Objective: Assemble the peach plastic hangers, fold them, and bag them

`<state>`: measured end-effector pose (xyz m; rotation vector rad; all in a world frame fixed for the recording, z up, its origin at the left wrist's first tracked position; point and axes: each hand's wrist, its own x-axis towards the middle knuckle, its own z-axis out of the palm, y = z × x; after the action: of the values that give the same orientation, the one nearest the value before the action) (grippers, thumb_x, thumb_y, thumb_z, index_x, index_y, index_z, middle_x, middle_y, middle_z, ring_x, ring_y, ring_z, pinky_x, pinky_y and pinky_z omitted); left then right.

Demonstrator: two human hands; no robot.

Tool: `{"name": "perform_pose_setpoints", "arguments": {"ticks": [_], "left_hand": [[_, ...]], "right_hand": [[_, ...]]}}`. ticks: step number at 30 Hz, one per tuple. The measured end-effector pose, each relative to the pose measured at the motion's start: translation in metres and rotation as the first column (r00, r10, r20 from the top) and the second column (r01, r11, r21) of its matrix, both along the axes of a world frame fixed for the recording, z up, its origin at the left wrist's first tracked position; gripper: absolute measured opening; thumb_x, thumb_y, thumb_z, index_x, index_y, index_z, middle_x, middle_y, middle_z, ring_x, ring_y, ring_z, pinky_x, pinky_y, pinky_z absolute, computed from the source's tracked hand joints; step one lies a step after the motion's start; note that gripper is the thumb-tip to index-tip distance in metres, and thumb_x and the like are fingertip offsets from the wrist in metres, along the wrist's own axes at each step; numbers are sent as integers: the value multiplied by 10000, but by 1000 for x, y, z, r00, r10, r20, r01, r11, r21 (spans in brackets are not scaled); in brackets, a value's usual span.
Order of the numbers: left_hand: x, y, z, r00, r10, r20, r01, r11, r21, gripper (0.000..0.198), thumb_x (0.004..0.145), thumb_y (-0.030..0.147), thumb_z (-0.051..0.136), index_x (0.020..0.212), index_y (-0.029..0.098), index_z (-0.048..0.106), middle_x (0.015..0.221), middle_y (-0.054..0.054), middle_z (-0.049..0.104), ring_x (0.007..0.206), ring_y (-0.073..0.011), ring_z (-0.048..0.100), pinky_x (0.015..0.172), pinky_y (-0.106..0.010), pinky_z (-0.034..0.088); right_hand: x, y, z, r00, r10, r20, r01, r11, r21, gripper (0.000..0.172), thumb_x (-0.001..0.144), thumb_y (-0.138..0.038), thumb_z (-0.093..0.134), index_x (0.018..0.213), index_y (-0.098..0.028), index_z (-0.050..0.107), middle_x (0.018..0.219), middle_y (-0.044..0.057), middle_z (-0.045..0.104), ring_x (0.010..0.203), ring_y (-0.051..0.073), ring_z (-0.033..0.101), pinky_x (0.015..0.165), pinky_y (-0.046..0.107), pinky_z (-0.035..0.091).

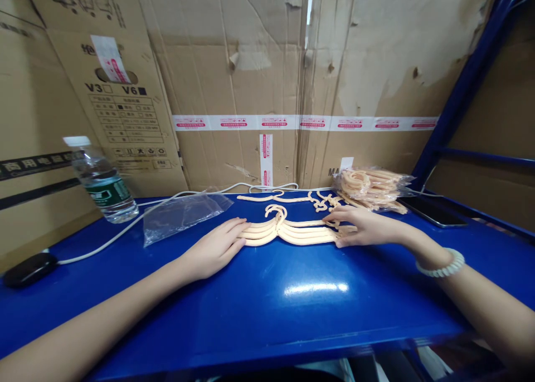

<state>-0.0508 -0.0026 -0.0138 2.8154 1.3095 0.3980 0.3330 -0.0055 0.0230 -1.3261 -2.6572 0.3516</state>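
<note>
A small stack of peach plastic hangers (292, 231) lies flat on the blue table (267, 298). My left hand (217, 248) lies flat with fingers stretched out, its fingertips against the left ends of the stack. My right hand (363, 226) rests on the right ends, fingers extended and lightly curved over them. A bead bracelet (443, 264) is on my right wrist. Neither hand grips anything.
Loose hangers (292, 198) lie behind the stack, and a bagged bundle of hangers (371, 188) sits at the back right. An empty clear bag (184, 215), a water bottle (102, 181), a white cable (104, 243), a black mouse (27, 269) and a phone (434, 210) are around. Cardboard boxes (259, 76) wall the back.
</note>
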Motion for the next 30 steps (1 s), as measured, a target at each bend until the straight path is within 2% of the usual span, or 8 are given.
{"name": "perform_pose_setpoints", "arguments": {"ticks": [9,13,19,22,25,30], "left_hand": [[0,2,-4,999,-21,41,20,1000,4,445,1002,338,297,1355,140,481,1432,-121,489,1349,-239,416,1151,-461,320],[-1,3,-6,998,-23,56,23,1000,9,448,1004,347,295,1353,141,486,1431,-121,491,1347,-243,419,1148,-463,326],[-2,4,-7,997,-37,74,33,998,55,420,995,336,330,1331,161,511,1402,-113,524,1315,-247,461,1127,-456,362],[-1,3,-5,997,-33,66,30,998,52,428,994,342,325,1326,153,517,1399,-117,526,1313,-253,462,1123,-462,367],[0,2,-4,998,-24,51,22,999,36,439,994,340,320,1336,139,507,1407,-124,516,1321,-253,452,1130,-462,356],[-1,4,-7,997,-34,71,30,998,60,419,993,345,335,1324,164,517,1396,-113,529,1308,-249,467,1121,-458,369]], "right_hand": [[0,4,0,999,-22,-28,21,1000,-9,582,805,-567,614,1202,-141,622,1149,142,597,1061,304,572,920,407,444],[3,4,0,1000,3,-30,-4,1000,-1,605,780,-589,644,1198,-153,611,1170,138,576,1080,305,556,938,412,432],[11,6,-2,1000,15,-22,-14,1000,26,482,701,-584,724,975,-190,682,1179,121,571,1118,326,537,959,435,429],[11,6,-2,1000,-1,2,1,1000,17,493,682,-593,735,972,-196,696,1227,123,554,1162,341,519,986,443,418],[10,6,-1,1000,-8,8,8,1000,7,516,683,-597,733,996,-188,695,1226,128,557,1159,342,524,997,448,412],[6,4,1,997,38,-71,-42,998,-46,429,711,-578,717,902,-195,693,1178,107,578,1126,307,535,1000,421,403]]}}
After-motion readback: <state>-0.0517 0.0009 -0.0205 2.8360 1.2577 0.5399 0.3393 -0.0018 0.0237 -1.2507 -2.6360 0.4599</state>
